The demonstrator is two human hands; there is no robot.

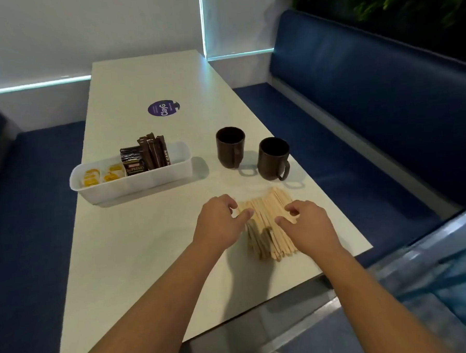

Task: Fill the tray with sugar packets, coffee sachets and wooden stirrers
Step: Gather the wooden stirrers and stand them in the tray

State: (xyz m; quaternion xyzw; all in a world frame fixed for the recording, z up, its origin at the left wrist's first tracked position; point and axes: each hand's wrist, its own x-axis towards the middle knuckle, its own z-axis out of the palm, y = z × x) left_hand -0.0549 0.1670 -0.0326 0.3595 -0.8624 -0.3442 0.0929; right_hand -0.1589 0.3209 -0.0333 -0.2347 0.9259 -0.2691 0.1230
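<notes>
Tray (100,195): left end holds the yellow sugar packets (100,175), middle holds the coffee sachets (144,158) — right compartment looks empty. Wooden stirrers (266,223) lie in a loose pile on the table (138,248), well apart from the tray. Your left hand (219,223) and right hand (307,226) flank the pile, fingers curled and touching it, clamped on nothing yet. Judgement: two of three done — stirrers left.

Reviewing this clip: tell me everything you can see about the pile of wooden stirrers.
The wooden stirrers are pale, flat, thin sticks of light wood, lying as a loose, roughly parallel bundle on the white table, near its right edge and in front of two dark mugs. None are in the tray yet. The left hand and right hand flank the pile, fingertips touching it.
</notes>
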